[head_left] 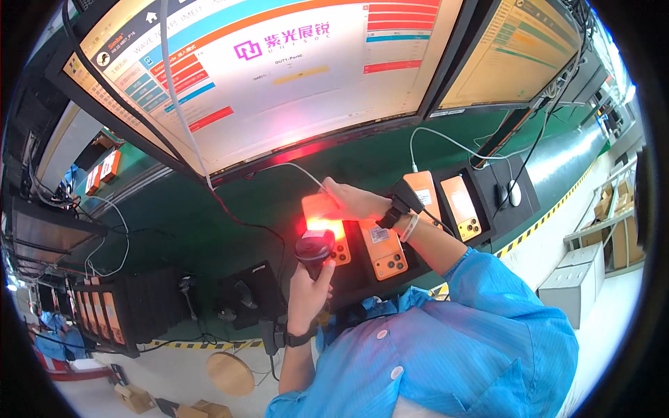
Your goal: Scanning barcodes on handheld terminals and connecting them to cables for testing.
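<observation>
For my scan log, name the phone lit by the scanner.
The leftmost orange phone of the four below the monitors: only it catches red light from the scanner in the left hand.

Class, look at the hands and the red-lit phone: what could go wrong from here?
1. Red glare covers the lit phone before the scanner in the left hand; it might hinder a clean read.
2. The white cable runs toward the right hand; a tug might shift the phone.
3. The right wrist overlaps the next phone in this view, so it might bump it.
</observation>
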`<state>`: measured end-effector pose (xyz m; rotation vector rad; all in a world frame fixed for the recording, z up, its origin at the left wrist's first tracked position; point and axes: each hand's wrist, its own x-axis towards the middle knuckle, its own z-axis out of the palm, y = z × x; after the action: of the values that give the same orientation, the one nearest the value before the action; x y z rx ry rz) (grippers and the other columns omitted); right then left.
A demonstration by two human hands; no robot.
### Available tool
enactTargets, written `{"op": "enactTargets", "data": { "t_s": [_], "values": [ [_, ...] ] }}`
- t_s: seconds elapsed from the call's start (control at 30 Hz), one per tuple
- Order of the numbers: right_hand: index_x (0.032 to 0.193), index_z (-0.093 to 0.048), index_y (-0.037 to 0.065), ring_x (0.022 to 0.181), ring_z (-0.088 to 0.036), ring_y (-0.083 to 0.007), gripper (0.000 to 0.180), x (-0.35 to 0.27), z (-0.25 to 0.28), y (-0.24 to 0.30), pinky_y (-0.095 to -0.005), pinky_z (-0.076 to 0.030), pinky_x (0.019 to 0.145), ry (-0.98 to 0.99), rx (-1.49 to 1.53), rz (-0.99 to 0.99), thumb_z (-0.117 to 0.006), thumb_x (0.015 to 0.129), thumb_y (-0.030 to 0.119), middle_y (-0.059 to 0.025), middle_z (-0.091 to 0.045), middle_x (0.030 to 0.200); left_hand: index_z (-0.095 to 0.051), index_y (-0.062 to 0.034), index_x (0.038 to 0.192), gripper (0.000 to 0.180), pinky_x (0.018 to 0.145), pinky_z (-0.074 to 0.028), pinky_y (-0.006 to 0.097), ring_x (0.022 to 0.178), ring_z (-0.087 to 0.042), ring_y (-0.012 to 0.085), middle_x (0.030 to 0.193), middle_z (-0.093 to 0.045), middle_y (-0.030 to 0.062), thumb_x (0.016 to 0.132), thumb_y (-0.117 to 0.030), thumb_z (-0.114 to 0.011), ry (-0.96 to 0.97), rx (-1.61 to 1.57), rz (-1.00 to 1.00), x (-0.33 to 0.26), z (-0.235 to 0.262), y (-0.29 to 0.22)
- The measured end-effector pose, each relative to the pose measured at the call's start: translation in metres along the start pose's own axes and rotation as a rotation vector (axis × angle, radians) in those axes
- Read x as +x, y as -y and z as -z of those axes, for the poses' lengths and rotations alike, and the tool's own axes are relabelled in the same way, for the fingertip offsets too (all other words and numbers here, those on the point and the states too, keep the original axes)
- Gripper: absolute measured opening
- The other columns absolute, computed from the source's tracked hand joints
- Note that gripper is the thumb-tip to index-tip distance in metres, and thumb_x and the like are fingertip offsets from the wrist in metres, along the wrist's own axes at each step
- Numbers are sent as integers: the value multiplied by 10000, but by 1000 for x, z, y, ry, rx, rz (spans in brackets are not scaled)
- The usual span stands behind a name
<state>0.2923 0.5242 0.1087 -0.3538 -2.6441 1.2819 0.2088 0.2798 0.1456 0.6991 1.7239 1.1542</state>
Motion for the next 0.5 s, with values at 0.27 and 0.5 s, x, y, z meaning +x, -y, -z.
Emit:
{"op": "enactTargets", "data": {
  "t_s": [0.27, 0.5],
  "values": [
    [1063, -364, -7, 908, -567, -453, 452, 1, -5, -15, -438, -482, 783, -38, 25, 59, -722, 872, 192, -244, -567, 954, -541, 2, 1030, 307, 458, -491, 263, 511, -591, 110, 673, -575, 32, 943, -272, -648, 48, -65, 39, -8, 11, -24],
    [1134, -401, -27, 966, -615, -418, 507, -1, 2, 16, -432, -504, 810, 7, 21, -109, -712, 883, 285, -264, -600, 1050, -565, 22, 989, 343, 464, -507, 266, 524, -616, 120, 683, -583, 48, 934, -303, -659, 16, -98, 78, -7, 20, -26]
  ]
}}
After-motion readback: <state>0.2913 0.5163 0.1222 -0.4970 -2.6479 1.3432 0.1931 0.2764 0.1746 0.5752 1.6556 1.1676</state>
